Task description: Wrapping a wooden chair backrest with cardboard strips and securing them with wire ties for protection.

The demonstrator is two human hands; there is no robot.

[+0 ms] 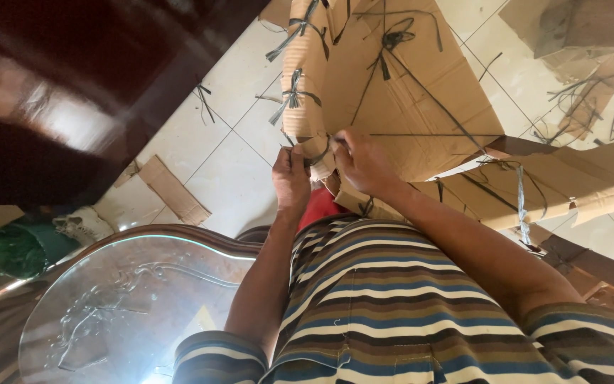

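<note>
A large brown cardboard piece [399, 99] stands in front of me, its edges laced with dark plastic strapping tied in knots. My left hand [291, 178] and my right hand [362, 162] meet at the lower corner of the cardboard. Both pinch a dark strap [319, 151] there, pulling its ends at a knot. More tied strap knots [291, 96] run up the cardboard's left edge. My striped shirt fills the bottom of the view.
A glass-topped round table [129, 299] sits at the lower left beside dark wooden furniture [72, 78]. Loose cardboard scraps [173, 189] and strap offcuts [584, 99] lie on the white tiled floor. More folded cardboard [577, 185] lies at the right.
</note>
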